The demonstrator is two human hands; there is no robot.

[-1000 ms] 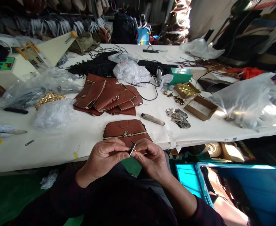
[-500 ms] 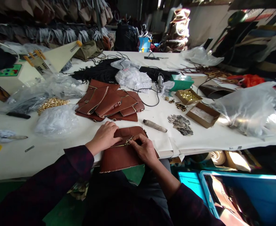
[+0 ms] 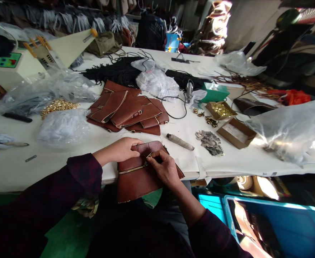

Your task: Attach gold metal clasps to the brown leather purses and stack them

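Observation:
A brown leather piece with a brass zipper across it lies over the table's front edge and hangs partly past it. My left hand grips its upper left edge, thumb on top and the other fingers hidden beneath or behind. On the right, my right hand pinches a small metal piece at the zipper's right end, which looks like the zipper pull. Just behind, a pile of similar brown leather pieces rests on the table.
A wrapped tool lies right of the leather. Flat metal pieces, a box of brass parts and an open cardboard box are farther right. Left are gold-coloured parts and a plastic bag. A blue crate stands lower right.
My left hand has moved from lying on top of the leather to gripping its upper left edge. The leather is slightly turned and lifted there. The camera view has shifted.

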